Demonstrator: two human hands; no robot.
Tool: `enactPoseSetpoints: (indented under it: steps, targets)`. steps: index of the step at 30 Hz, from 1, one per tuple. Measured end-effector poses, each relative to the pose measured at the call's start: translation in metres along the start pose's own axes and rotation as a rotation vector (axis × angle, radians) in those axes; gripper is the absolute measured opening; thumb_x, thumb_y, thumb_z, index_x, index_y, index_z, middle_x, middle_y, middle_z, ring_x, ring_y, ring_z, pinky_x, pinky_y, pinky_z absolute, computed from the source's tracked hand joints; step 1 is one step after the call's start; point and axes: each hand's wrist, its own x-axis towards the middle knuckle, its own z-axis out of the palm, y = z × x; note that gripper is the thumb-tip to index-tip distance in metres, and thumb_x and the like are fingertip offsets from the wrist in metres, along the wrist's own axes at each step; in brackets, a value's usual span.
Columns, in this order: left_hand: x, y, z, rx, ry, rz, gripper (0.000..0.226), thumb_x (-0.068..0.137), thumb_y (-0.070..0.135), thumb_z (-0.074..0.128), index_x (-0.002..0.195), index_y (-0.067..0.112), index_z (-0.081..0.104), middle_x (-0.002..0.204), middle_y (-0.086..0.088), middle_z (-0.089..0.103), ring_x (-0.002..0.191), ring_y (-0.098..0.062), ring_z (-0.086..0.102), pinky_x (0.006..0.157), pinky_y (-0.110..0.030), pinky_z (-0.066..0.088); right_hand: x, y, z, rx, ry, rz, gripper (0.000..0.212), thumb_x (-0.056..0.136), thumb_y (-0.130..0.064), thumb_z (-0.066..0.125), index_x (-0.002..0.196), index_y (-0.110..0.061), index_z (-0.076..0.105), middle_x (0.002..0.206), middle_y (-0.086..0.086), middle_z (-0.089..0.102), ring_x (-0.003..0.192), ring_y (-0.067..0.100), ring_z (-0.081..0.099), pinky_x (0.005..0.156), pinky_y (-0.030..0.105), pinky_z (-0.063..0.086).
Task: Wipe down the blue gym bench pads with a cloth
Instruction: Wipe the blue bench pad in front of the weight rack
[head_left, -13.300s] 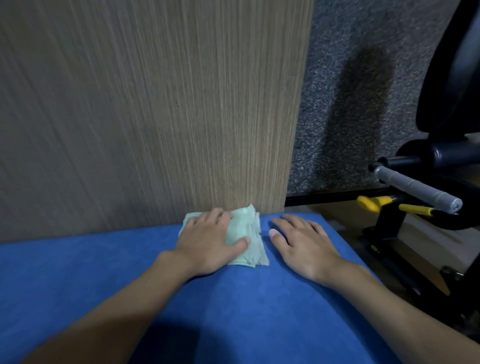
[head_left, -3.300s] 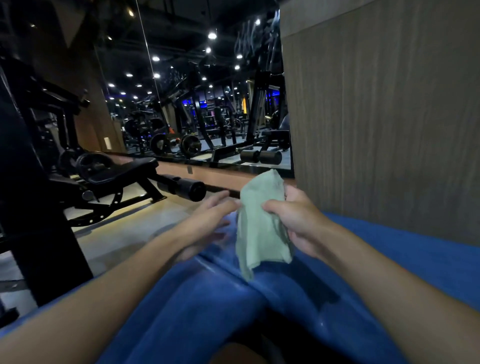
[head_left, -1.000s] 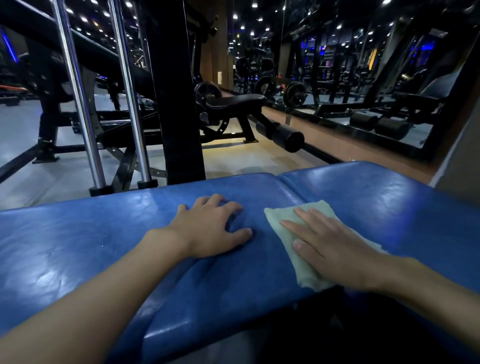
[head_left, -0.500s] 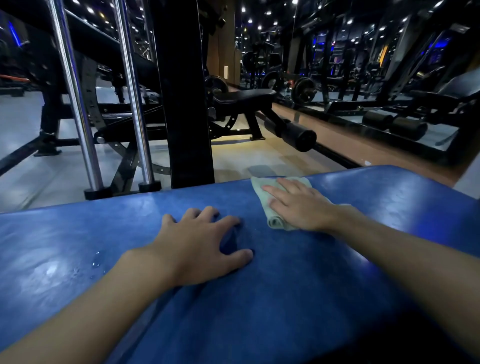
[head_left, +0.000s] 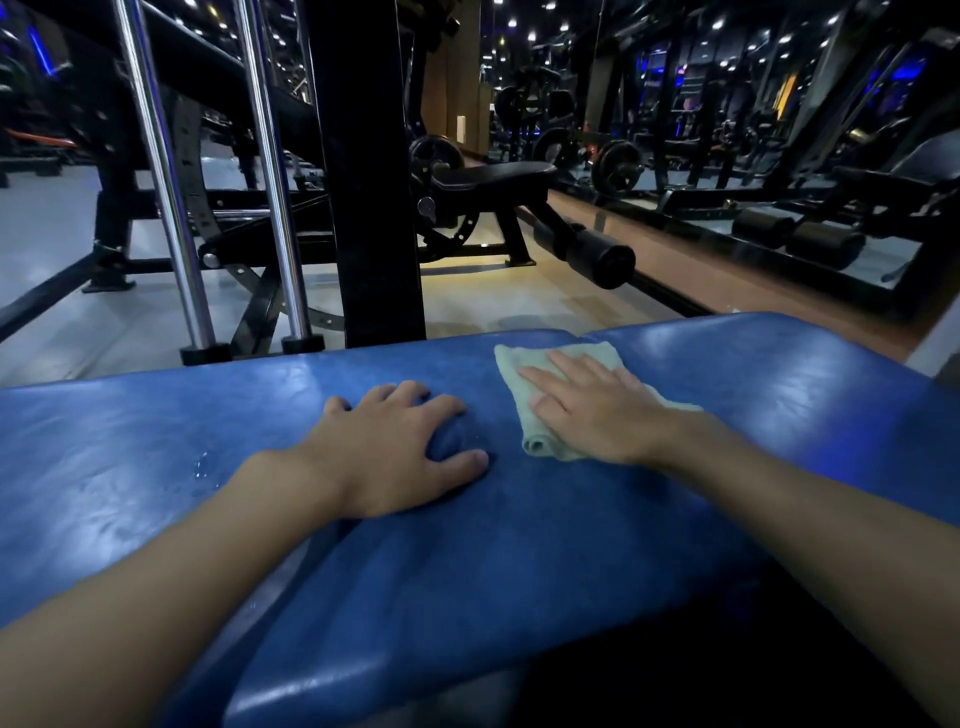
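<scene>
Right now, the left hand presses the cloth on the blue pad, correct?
No: in the head view the right hand presses the cloth on the blue pad; the left hand rests bare beside it.

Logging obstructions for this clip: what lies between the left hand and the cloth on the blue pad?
In the head view, only bare blue pad separates the left hand from the cloth.

black bench (head_left: 493, 176), chrome rods (head_left: 161, 171), foam roller (head_left: 597, 254)
</scene>
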Motion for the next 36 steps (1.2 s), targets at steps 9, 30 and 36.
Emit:
enactPoseSetpoints:
  steps: [9,30,36]
  targets:
    - [-0.011,-0.001,-0.001,0.042,-0.05,-0.024,0.075,0.083,0.085,0.027,0.149,0.049,0.022,0.159,0.006,0.025,0.146,-0.019,0.022,0.112,-0.056,0.023,-0.128,-0.002,0.012,-0.158,0.038,-0.063,0.114,0.049,-0.074,-0.047,0.152,-0.05,-0.004,0.166,-0.009,-0.003,0.152,0.015,-0.005,0.121,0.044,0.003]
    - [-0.021,-0.02,0.002,0.047,-0.025,-0.042,0.082,0.073,0.088,0.012,0.144,0.049,0.023,0.151,0.012,0.029,0.141,-0.016,0.027,0.11,-0.052,0.027,0.075,-0.042,-0.005,0.002,-0.008,0.0,0.056,0.098,-0.053,0.009,0.153,-0.049,0.006,0.166,-0.007,-0.003,0.152,0.02,-0.007,0.12,0.05,-0.006]
    - [-0.02,-0.02,-0.002,0.03,-0.051,-0.053,0.068,0.087,0.08,0.028,0.147,0.049,0.024,0.155,0.01,0.027,0.143,-0.018,0.026,0.112,-0.052,0.024,-0.031,-0.043,0.005,-0.029,0.003,-0.083,0.057,0.096,-0.056,0.003,0.153,-0.049,0.003,0.166,-0.009,-0.005,0.152,0.019,-0.006,0.121,0.05,-0.003]
